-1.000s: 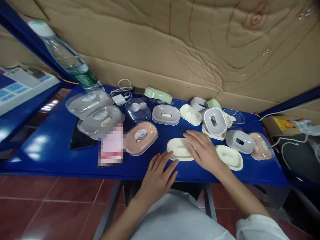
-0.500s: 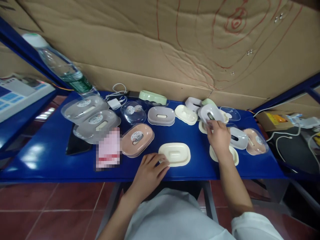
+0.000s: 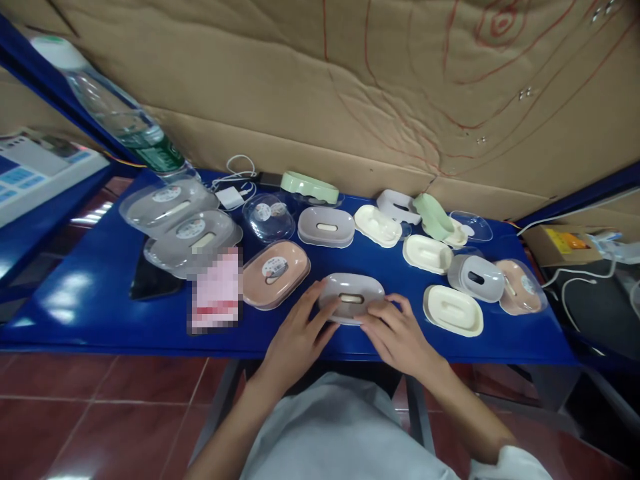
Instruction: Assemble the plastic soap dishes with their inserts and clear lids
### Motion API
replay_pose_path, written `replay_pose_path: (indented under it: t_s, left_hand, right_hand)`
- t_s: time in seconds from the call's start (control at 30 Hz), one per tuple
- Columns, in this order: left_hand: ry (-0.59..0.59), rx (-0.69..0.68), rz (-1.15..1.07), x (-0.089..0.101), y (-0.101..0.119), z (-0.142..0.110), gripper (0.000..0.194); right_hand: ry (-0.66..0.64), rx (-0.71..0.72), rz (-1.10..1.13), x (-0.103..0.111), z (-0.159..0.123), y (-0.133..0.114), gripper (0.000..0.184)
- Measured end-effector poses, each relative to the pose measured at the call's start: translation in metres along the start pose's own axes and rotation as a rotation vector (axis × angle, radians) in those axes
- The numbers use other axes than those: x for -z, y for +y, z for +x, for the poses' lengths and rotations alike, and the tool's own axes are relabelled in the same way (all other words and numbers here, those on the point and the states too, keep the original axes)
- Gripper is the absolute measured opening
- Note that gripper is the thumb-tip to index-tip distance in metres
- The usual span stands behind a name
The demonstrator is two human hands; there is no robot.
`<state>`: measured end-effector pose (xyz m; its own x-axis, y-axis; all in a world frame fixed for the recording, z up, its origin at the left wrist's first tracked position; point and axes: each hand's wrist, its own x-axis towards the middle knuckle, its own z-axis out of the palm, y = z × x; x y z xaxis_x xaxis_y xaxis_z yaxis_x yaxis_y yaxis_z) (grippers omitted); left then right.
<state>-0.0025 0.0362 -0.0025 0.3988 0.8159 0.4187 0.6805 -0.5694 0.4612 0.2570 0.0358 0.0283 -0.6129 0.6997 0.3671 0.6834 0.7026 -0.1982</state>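
A grey oval soap dish tray (image 3: 357,287) with a slot in its middle lies in front of me near the table's edge. Cream shows through the slot, so the tray seems to sit on the cream base there, which is otherwise hidden. My left hand (image 3: 305,323) grips the tray's left end, fingers bent over the rim. At the right end, my right hand (image 3: 395,327) holds it with thumb and fingers. Left of my hands is a peach soap dish (image 3: 295,263) with a label; a loose cream base (image 3: 453,310) lies to the right.
On the blue table (image 3: 90,293) stand a grey soap dish (image 3: 326,227), more cream bases (image 3: 427,253), a green piece (image 3: 310,187) and lidded grey dishes (image 3: 195,243). A water bottle (image 3: 120,120) leans at back left. Cardboard (image 3: 250,87) rises behind.
My right hand has brought the grey tray from the back right onto the cream base in front of me. Both hands are now at the tray's ends.
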Motion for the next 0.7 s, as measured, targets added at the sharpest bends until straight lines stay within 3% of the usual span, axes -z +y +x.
replay_pose_path:
  t_s: [0.17, 0.3, 0.4, 0.53, 0.7]
  left_hand:
    - [-0.026, -0.010, -0.008, 0.001, 0.000, 0.001, 0.060]
    - [-0.036, 0.010, 0.011, 0.000, 0.001, 0.001, 0.057]
    - [-0.026, 0.022, 0.024, 0.000, 0.002, 0.002, 0.052]
    - [-0.015, 0.017, 0.038, 0.001, 0.002, 0.002, 0.045]
    - [-0.001, 0.009, 0.052, 0.002, 0.002, 0.001, 0.042]
  right_hand:
    - [0.015, -0.001, 0.001, -0.006, -0.005, -0.003, 0.026]
    - [-0.034, 0.006, 0.111, 0.005, 0.001, 0.016, 0.035]
    - [0.019, -0.147, 0.050, 0.012, 0.024, 0.048, 0.041]
    - [0.072, -0.381, -0.204, 0.002, 0.061, 0.091, 0.054]
    - [0.091, -0.549, -0.319, -0.014, 0.073, 0.112, 0.059]
